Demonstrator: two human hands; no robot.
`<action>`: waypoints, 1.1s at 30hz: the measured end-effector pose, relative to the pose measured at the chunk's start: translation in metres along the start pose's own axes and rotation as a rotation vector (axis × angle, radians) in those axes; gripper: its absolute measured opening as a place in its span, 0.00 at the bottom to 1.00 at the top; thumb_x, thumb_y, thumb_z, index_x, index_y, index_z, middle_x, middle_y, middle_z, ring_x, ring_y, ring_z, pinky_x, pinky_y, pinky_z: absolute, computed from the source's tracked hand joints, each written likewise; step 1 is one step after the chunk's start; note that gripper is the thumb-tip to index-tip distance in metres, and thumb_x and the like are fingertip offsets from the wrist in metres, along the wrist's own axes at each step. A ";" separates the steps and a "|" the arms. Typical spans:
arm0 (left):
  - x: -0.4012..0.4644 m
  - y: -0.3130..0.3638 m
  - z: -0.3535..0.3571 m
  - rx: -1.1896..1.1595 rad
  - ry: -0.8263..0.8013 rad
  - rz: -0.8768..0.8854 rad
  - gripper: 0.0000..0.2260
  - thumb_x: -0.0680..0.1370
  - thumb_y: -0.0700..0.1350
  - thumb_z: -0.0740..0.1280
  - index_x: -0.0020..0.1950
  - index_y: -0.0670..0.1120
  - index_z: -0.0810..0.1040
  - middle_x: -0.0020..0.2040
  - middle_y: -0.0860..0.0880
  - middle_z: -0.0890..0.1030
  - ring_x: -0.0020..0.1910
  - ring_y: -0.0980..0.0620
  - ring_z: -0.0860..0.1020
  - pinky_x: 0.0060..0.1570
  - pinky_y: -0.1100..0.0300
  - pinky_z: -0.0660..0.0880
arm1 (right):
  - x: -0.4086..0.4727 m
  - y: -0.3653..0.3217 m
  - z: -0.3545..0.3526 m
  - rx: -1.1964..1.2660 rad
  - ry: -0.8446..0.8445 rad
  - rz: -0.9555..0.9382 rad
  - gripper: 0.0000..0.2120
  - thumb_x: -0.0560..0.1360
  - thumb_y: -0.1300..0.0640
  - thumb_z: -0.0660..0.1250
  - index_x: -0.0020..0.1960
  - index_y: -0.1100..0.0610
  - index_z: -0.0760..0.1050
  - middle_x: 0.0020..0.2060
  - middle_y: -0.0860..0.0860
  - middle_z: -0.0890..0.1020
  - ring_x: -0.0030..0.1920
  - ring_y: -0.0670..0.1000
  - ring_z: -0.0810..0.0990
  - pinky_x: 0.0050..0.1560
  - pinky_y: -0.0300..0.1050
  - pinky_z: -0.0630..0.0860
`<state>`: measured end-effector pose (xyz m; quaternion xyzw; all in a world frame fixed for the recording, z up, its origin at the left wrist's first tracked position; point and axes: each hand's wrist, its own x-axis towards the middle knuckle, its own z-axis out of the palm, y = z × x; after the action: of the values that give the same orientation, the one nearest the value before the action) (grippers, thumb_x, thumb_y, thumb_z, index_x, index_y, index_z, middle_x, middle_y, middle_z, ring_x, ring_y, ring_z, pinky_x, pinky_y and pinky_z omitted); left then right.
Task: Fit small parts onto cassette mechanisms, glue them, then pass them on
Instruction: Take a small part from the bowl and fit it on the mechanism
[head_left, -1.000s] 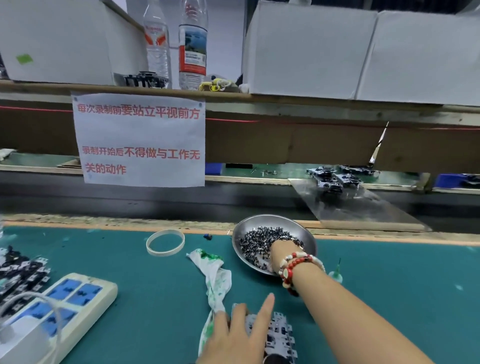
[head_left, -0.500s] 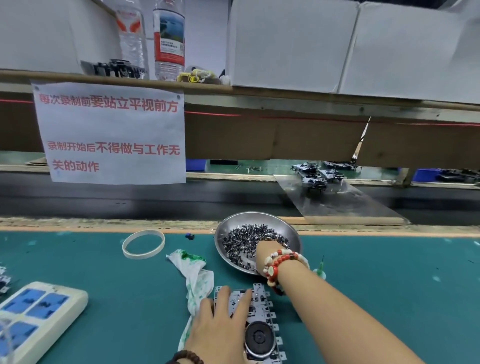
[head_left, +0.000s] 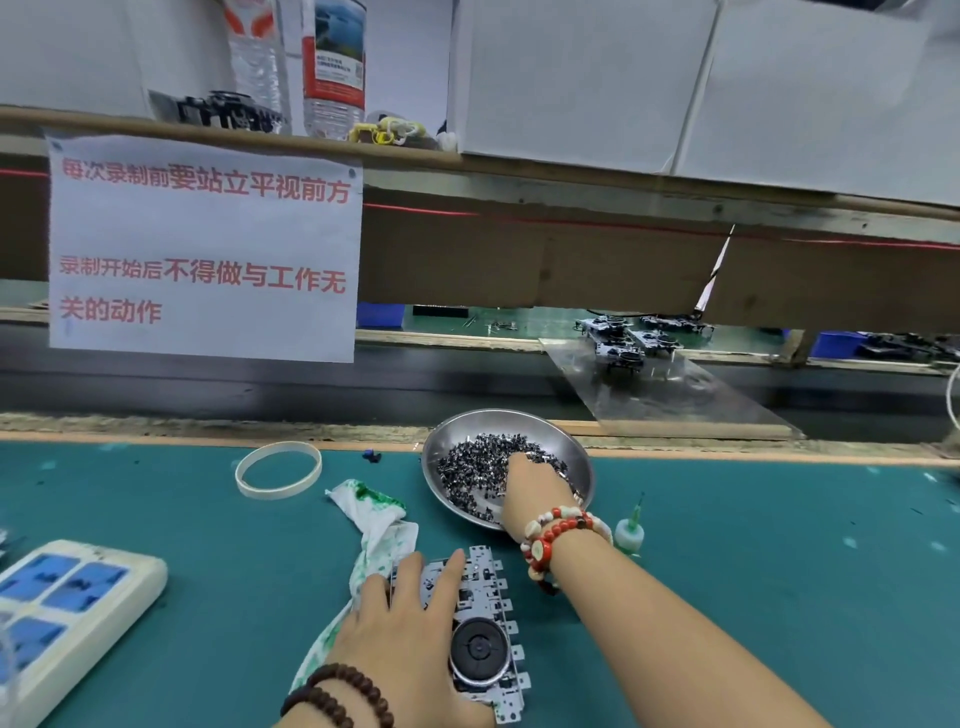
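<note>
A metal cassette mechanism (head_left: 485, 618) with a black round wheel lies on the green mat near the front edge. My left hand (head_left: 400, 623) rests flat on its left side, fingers straight. A steel bowl (head_left: 571, 447) full of small dark parts (head_left: 467, 462) stands just beyond it. My right hand (head_left: 530, 488) reaches into the bowl with its fingers down among the parts; the fingertips are hidden, so I cannot tell whether they hold one. A small glue bottle (head_left: 629, 532) with a green nozzle stands right of my right wrist.
A green-stained cloth (head_left: 376, 514) lies left of the mechanism. A white tape ring (head_left: 279, 470) sits further left, and a power strip (head_left: 62, 608) at the near left. Beyond the bench runs a dark conveyor, with a clear sheet (head_left: 670, 395) carrying finished mechanisms (head_left: 623, 338).
The view has shifted, so the bench appears further left. My left hand has slid up onto the cassette mechanism, which now shows more fully. My right hand stays in the bowl.
</note>
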<state>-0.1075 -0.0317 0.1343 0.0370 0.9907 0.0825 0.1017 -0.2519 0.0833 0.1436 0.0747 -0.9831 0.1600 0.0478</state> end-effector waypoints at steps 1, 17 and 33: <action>-0.001 -0.002 -0.002 0.003 -0.023 0.005 0.50 0.66 0.69 0.65 0.73 0.58 0.34 0.73 0.52 0.45 0.69 0.46 0.54 0.69 0.54 0.59 | -0.003 -0.003 -0.002 0.072 0.033 0.004 0.07 0.78 0.57 0.60 0.55 0.57 0.71 0.54 0.55 0.78 0.52 0.55 0.78 0.46 0.41 0.69; 0.030 -0.017 -0.002 -0.430 0.462 -0.040 0.11 0.80 0.54 0.56 0.62 0.60 0.69 0.57 0.61 0.72 0.61 0.56 0.63 0.60 0.59 0.60 | -0.083 -0.002 -0.011 0.666 0.006 -0.031 0.09 0.75 0.61 0.65 0.41 0.48 0.75 0.35 0.44 0.79 0.35 0.42 0.78 0.42 0.41 0.80; 0.038 -0.022 0.007 -0.517 0.499 0.175 0.07 0.78 0.55 0.59 0.53 0.60 0.73 0.47 0.62 0.73 0.52 0.62 0.69 0.60 0.56 0.65 | -0.091 0.009 0.010 0.858 -0.038 -0.035 0.08 0.74 0.62 0.66 0.39 0.52 0.76 0.31 0.44 0.79 0.33 0.41 0.75 0.39 0.39 0.73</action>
<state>-0.1447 -0.0485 0.1166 0.0734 0.9246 0.3449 -0.1443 -0.1642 0.1009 0.1202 0.1074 -0.8268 0.5521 -0.0030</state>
